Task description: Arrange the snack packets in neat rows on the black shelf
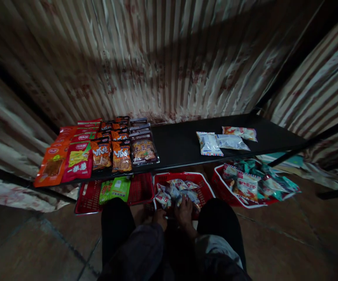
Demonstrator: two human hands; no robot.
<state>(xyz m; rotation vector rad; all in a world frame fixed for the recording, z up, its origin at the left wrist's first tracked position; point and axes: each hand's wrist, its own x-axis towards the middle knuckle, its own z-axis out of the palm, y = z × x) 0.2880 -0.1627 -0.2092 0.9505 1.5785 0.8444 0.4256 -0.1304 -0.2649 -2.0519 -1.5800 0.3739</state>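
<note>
My left hand (pixel 159 217) and my right hand (pixel 184 212) reach down between my knees into the middle red basket (pixel 201 183), which holds several small white snack packets (pixel 176 190). The right hand's fingers curl over the packets near the basket's front edge. The left hand is closed at the basket's near rim, next to a packet. What either hand grips is too dark to make out.
A low black shelf (pixel 180 142) carries rows of red and orange snack bags (pixel 78 160) on the left and white packets (pixel 216 143) on the right. Red baskets stand left (pixel 141 189) and right (pixel 220 185) on the floor. Striped curtains hang behind.
</note>
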